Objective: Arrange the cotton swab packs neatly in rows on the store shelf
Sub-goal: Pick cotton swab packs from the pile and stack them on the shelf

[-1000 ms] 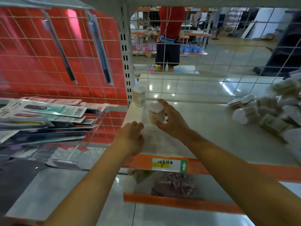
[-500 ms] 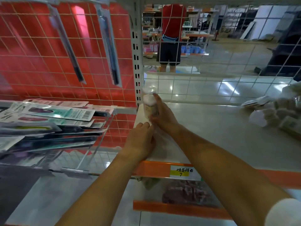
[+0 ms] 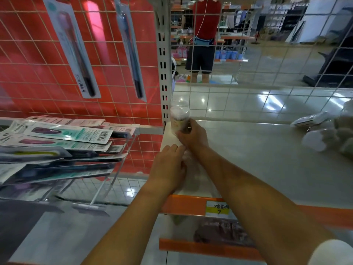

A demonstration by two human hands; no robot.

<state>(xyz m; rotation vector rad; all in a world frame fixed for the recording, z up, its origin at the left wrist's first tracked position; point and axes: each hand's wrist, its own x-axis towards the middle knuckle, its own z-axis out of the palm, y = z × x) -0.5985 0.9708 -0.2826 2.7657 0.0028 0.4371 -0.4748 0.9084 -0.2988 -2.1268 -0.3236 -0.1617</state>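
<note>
My right hand (image 3: 193, 135) curled around a clear cylindrical cotton swab pack (image 3: 179, 121), upright at the pale shelf's (image 3: 248, 159) far-left corner, directly in front of another pack (image 3: 178, 103) at its twelve o'clock. My left hand (image 3: 169, 166) rested knuckled on the shelf, seemingly holding nothing. I judged it best to set the pack square behind-to-front before letting go; loose packs (image 3: 324, 134) waited at three o'clock.

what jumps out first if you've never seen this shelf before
The right hand grips a clear cotton swab tub at the shelf's back left corner, just in front of a second tub. The left hand rests nearer the orange front edge. A blurred heap of packs lies at far right.
</note>
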